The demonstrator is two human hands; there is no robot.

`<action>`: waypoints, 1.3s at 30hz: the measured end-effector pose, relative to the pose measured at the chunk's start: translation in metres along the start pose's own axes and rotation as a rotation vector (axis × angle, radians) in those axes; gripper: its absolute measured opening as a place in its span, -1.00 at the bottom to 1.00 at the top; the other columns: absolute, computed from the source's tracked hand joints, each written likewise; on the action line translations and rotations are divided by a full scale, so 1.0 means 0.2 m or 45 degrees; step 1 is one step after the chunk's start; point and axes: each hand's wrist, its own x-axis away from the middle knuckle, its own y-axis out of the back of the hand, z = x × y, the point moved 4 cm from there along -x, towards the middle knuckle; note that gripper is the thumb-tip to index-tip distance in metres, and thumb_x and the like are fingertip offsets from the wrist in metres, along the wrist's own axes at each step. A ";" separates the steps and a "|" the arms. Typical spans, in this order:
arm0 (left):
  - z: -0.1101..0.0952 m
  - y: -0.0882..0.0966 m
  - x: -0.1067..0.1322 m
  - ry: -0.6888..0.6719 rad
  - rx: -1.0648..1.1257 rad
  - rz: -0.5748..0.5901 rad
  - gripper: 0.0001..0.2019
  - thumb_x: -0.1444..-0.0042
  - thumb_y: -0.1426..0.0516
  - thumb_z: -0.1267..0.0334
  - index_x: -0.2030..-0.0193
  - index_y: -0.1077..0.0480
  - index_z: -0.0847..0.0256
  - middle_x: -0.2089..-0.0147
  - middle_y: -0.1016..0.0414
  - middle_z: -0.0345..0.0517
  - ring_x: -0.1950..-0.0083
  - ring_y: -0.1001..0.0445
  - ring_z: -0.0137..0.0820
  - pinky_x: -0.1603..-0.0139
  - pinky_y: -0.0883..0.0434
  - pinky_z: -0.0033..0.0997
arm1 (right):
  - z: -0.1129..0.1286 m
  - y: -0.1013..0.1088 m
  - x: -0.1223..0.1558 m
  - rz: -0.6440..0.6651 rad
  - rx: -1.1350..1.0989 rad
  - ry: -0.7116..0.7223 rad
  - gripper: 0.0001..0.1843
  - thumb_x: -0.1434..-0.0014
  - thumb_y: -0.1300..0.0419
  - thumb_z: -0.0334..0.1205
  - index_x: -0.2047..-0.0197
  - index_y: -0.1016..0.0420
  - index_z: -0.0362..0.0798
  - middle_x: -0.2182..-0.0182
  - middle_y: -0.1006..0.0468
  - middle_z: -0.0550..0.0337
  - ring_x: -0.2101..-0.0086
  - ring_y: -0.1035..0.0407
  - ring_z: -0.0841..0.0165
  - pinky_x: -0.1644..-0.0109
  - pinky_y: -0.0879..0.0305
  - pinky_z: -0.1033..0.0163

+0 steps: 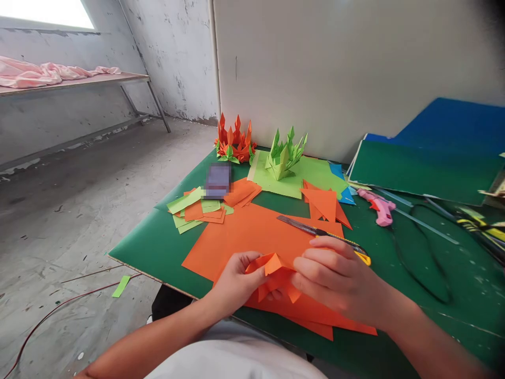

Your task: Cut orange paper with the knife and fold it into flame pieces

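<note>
A folded piece of orange paper (274, 273) is held between my two hands, above larger orange sheets (236, 237) near the table's front edge. My left hand (242, 276) grips its left side, thumb on top and other fingers mostly hidden beneath. My right hand (329, 268) pinches the right side with curled fingers. Just beyond my right hand lies a utility knife (307, 227) with a yellow and black handle, its blade pointing left. Orange paper triangles (323, 202) lie behind the knife.
A red-orange paper crown (236, 142) and a green one (284, 158) stand at the back. Green and orange slips (201, 208) lie left, beside a blurred dark rectangular object (218, 180). A pink glue gun (379, 207) with a black cord rests right, near blue-green boards (430, 163).
</note>
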 end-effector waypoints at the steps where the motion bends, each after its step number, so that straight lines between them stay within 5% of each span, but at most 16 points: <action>1: 0.00 0.01 0.00 -0.027 -0.012 -0.016 -0.61 0.04 -0.35 -0.05 0.43 -0.46 0.29 0.53 -0.55 -0.09 0.50 -0.51 -0.42 0.41 -0.47 -0.50 | -0.01 0.00 0.00 0.006 -0.015 -0.019 -0.76 -0.29 -0.06 -0.49 0.25 -0.50 -0.01 0.23 -0.54 0.19 0.15 -0.32 0.36 -0.19 -0.18 0.11; 4: 0.01 0.03 -0.02 -0.089 -0.050 -0.031 -0.61 -0.04 -0.29 -0.06 0.38 -0.48 0.30 0.49 -0.56 -0.07 0.47 -0.51 -0.42 0.39 -0.45 -0.50 | -0.06 -0.01 0.02 0.039 -0.240 -0.180 -0.70 -0.23 -0.12 -0.47 0.04 -0.44 0.07 0.12 -0.49 0.15 0.07 -0.33 0.31 -0.17 -0.23 0.05; 8: 0.00 0.03 -0.02 -0.104 -0.063 -0.015 -0.60 -0.08 -0.26 -0.08 0.34 -0.49 0.32 0.44 -0.57 -0.01 0.48 -0.48 -0.42 0.43 -0.42 -0.50 | -0.13 -0.11 0.07 -0.045 -0.980 -0.720 -0.61 -0.30 -0.04 -0.33 -0.18 -0.21 0.05 0.02 -0.41 0.05 0.00 -0.35 0.27 -0.12 -0.34 0.08; 10: 0.00 0.02 -0.02 -0.089 -0.091 -0.037 -0.57 -0.07 -0.26 -0.10 0.32 -0.49 0.33 0.43 -0.58 0.00 0.53 -0.46 -0.43 0.50 -0.39 -0.50 | -0.13 -0.19 0.12 -0.071 -1.282 -0.980 -0.78 -0.38 0.04 -0.18 -0.06 -0.27 0.05 0.14 -0.44 0.11 0.11 -0.41 0.31 -0.01 -0.41 0.18; 15: 0.00 0.02 -0.02 -0.098 -0.170 -0.090 -0.54 0.00 -0.29 -0.14 0.37 -0.47 0.33 0.43 -0.58 0.01 0.45 -0.53 -0.34 0.40 -0.45 -0.46 | -0.06 -0.30 0.19 0.073 -1.495 -1.279 -0.68 -0.37 0.01 0.06 0.14 -0.38 0.01 0.24 -0.43 0.15 0.20 -0.38 0.32 0.16 -0.40 0.27; 30: 0.03 0.02 -0.03 -0.169 -0.136 0.020 -0.61 -0.06 -0.27 -0.08 0.30 -0.53 0.29 0.39 -0.59 -0.08 0.40 -0.57 -0.32 0.30 -0.50 -0.39 | 0.00 -0.36 0.18 -0.207 -1.660 -1.641 -0.67 -0.14 -0.29 0.05 0.40 -0.44 -0.06 0.50 -0.44 0.26 0.47 -0.32 0.42 0.37 -0.30 0.33; 39: 0.03 0.03 0.00 -0.151 -0.227 -0.031 -0.61 -0.05 -0.29 -0.06 0.22 -0.54 0.27 0.35 -0.60 -0.08 0.31 -0.57 -0.30 0.25 -0.50 -0.41 | 0.01 -0.37 0.19 -0.244 -1.675 -1.610 -0.68 -0.14 -0.31 0.02 0.40 -0.41 -0.06 0.49 -0.45 0.26 0.45 -0.37 0.41 0.34 -0.35 0.30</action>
